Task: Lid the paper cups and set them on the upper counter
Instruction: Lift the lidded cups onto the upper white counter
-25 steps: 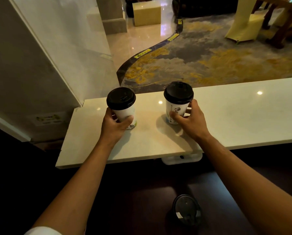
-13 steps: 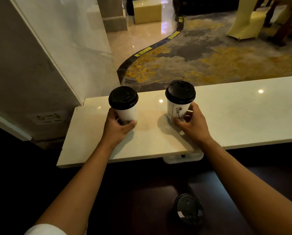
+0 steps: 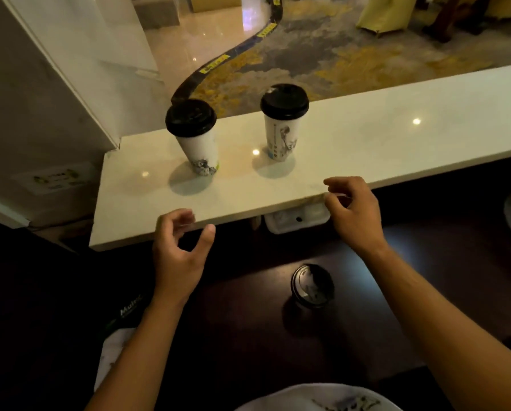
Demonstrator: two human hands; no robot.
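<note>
While both my hands hang free, my left hand point(image 3: 178, 256) is above the near edge of the pale tabletop point(image 3: 367, 143), its grip loosely apart and holding nothing. Beyond it, toward the left end, the left cup point(image 3: 198, 143) stands upright with its black lid point(image 3: 191, 117) on. Right of it stands the right cup point(image 3: 282, 134), also with a lid point(image 3: 284, 101). My right hand point(image 3: 352, 215) is over the near edge, grip loose and empty. Lower down, a spare lid point(image 3: 312, 285) lies on the dark surface.
</note>
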